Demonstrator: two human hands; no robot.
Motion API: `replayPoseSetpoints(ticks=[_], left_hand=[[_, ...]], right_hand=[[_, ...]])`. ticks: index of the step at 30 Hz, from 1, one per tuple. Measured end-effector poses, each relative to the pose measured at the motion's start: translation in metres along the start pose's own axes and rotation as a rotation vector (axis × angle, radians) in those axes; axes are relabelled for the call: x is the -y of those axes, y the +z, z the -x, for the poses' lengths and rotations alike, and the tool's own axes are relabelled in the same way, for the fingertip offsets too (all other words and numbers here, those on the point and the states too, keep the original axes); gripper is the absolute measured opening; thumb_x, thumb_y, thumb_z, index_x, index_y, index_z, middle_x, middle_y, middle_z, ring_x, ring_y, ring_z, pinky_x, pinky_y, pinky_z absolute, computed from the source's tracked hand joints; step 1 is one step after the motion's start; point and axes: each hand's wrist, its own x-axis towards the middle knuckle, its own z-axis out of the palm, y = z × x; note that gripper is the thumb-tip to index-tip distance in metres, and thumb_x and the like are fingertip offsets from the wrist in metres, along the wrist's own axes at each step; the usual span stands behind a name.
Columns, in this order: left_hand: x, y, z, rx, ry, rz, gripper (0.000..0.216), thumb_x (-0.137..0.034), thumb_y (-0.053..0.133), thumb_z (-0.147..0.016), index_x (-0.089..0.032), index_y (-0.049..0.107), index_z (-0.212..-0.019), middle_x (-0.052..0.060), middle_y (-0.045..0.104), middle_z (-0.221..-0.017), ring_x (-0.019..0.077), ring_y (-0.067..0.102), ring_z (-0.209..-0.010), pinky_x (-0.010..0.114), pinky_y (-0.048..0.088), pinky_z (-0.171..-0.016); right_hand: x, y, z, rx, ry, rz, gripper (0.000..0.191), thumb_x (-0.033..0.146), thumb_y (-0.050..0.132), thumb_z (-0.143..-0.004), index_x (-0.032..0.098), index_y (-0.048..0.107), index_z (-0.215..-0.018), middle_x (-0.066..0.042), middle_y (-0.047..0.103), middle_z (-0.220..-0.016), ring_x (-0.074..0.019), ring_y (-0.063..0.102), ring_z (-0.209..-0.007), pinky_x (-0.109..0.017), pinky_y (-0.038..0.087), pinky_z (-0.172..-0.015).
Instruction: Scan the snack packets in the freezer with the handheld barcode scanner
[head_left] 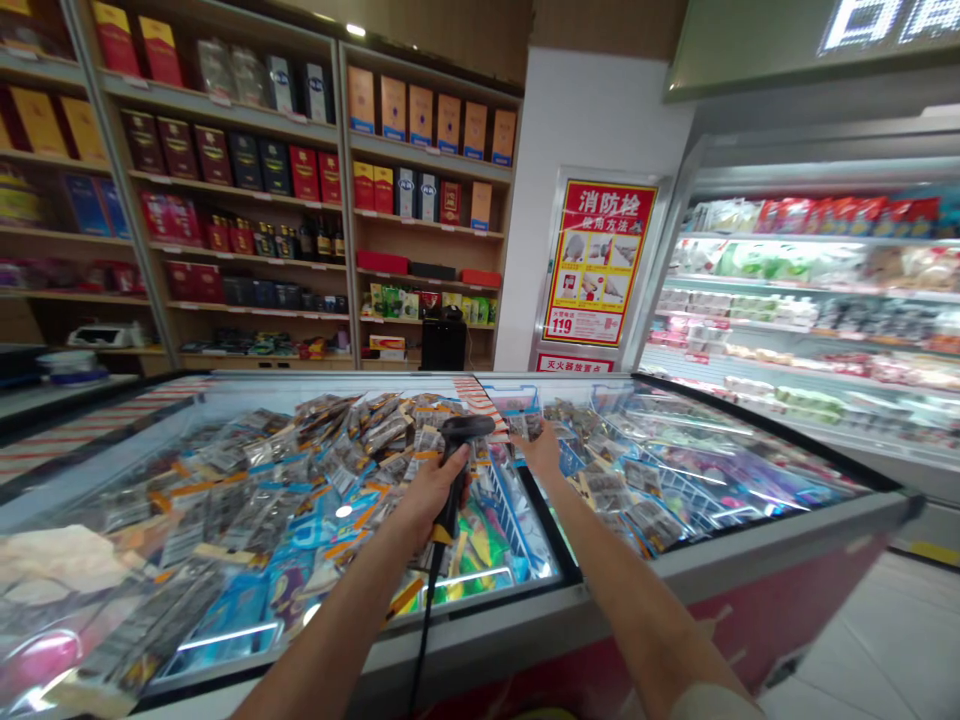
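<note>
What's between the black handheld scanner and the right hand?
Head view: part of an orange-and-white striped strip shows between the scanner and the right hand.

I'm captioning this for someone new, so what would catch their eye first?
Probably the black handheld scanner in the left hand, near the middle of the picture. Next, the packets heaped across the freezer in front, then the red-and-yellow notice on the white wall behind.

A black corded scanner (466,429) — handle down — points right toward a blue-edged packet (526,424).
</note>
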Motion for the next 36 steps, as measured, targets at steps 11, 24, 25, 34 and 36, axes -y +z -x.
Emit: replayPoseSetpoints(ticks=[11, 24, 25, 34, 36], left_hand=[[-0.001, 0.005, 0.005, 0.013, -0.014, 0.012, 0.033, -0.047, 0.06, -0.062, -0.016, 0.047, -0.066, -0.005, 0.051, -0.048, 0.005, 0.045, -0.036, 0.016, 0.035, -0.036], [-0.008, -0.002, 0.004, -0.016, 0.025, 0.031, 0.034, -0.048, 0.059, -0.063, -0.016, 0.047, -0.064, -0.004, 0.051, -0.047, 0.006, 0.046, -0.037, 0.018, 0.037, -0.036], [-0.007, -0.002, 0.003, -0.022, 0.03, 0.042, 0.034, -0.048, 0.058, -0.064, -0.016, 0.047, -0.065, -0.004, 0.051, -0.048, 0.0059, 0.046, -0.037, 0.018, 0.037, -0.036], [-0.006, -0.004, 0.004, -0.05, 0.023, 0.039, 0.035, -0.049, 0.059, -0.062, -0.016, 0.048, -0.062, -0.004, 0.052, -0.046, 0.0063, 0.047, -0.035, 0.018, 0.038, -0.036], [-0.007, -0.003, 0.005, -0.048, 0.018, 0.031, 0.035, -0.049, 0.06, -0.062, -0.016, 0.048, -0.062, -0.004, 0.052, -0.046, 0.0064, 0.047, -0.035, 0.019, 0.038, -0.035]], right_hand=[[0.029, 0.017, 0.026, -0.009, 0.085, -0.034, 0.06, 0.038, 0.063, -0.054, 0.015, 0.04, -0.105, -0.009, 0.06, -0.092, -0.0222, 0.057, -0.083, -0.029, 0.043, -0.07], [0.023, 0.027, 0.027, 0.085, 0.044, 0.091, 0.067, 0.034, 0.057, -0.064, 0.012, 0.029, -0.121, -0.014, 0.053, -0.111, -0.0244, 0.05, -0.102, -0.031, 0.04, -0.081], [0.023, 0.028, 0.028, 0.098, 0.03, 0.117, 0.067, 0.033, 0.056, -0.065, 0.012, 0.027, -0.122, -0.014, 0.052, -0.113, -0.0243, 0.049, -0.105, -0.031, 0.04, -0.082], [0.056, 0.041, 0.049, 0.343, -0.054, 0.262, 0.035, 0.029, 0.042, -0.078, 0.018, 0.043, -0.111, -0.009, 0.059, -0.102, -0.0215, 0.054, -0.095, -0.032, 0.04, -0.079], [0.058, 0.044, 0.051, 0.339, -0.073, 0.265, 0.034, 0.027, 0.037, -0.08, 0.018, 0.043, -0.112, -0.009, 0.055, -0.111, -0.0214, 0.051, -0.102, -0.033, 0.038, -0.083]])
